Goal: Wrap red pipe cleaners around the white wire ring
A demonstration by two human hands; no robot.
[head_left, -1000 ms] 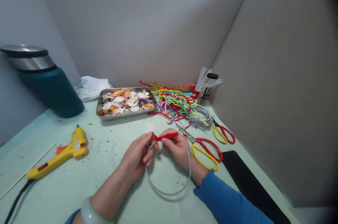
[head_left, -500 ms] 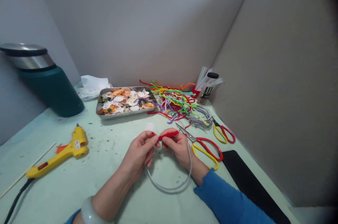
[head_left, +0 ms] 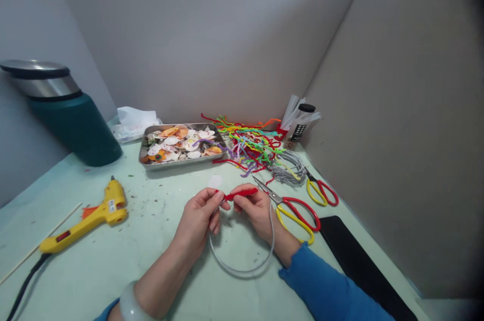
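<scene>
My left hand [head_left: 200, 214] pinches one end of a short red fuzzy strip [head_left: 242, 193] at the middle of the table. Close beside it, my right hand [head_left: 254, 210] grips the same strip between thumb and fingers, and part of the red shows above those fingers. A grey cord [head_left: 244, 274] hangs in a round loop below both hands, its ends running up into them. Where the cord meets the strip is hidden by my fingers. Large scissors [head_left: 298, 210] with red and yellow handles lie just right of my right hand.
A yellow glue gun [head_left: 86, 225] and a thin stick [head_left: 41, 243] lie left. Behind are a teal bottle [head_left: 81, 127], a tray of shells [head_left: 181, 162], colourful fuzzy strips [head_left: 249, 142] and coiled grey cord [head_left: 289, 170]. Smaller scissors [head_left: 323, 192] and a black flat object [head_left: 359, 260] are right.
My hands have parted slightly, and more of the red strip shows between them. The cord loop hangs much as before.
</scene>
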